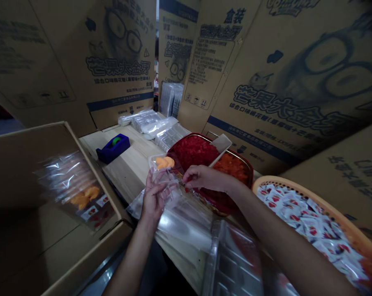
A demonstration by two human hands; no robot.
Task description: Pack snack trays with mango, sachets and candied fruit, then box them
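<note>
My left hand (153, 198) grips a clear plastic bag (170, 218) around a small clear tray (156, 161) holding orange pieces (162, 163). My right hand (202, 178) pinches the bag's upper edge with its fingertips, just in front of a red tray (246, 166). That tray holds a heap of red pieces (193, 151) and a heap of orange pieces (235, 167), with a pale flat scoop (221, 144) resting on its rim. My right forearm hides the tray's near side.
A wooden table (127, 164) carries a blue tape dispenser (113, 149) and stacks of clear trays (170, 137). On the right, an orange basket (284, 185) holds many white sachets. An open cardboard box (62, 172) with a packed bag stands on the left. Large printed cartons stand behind.
</note>
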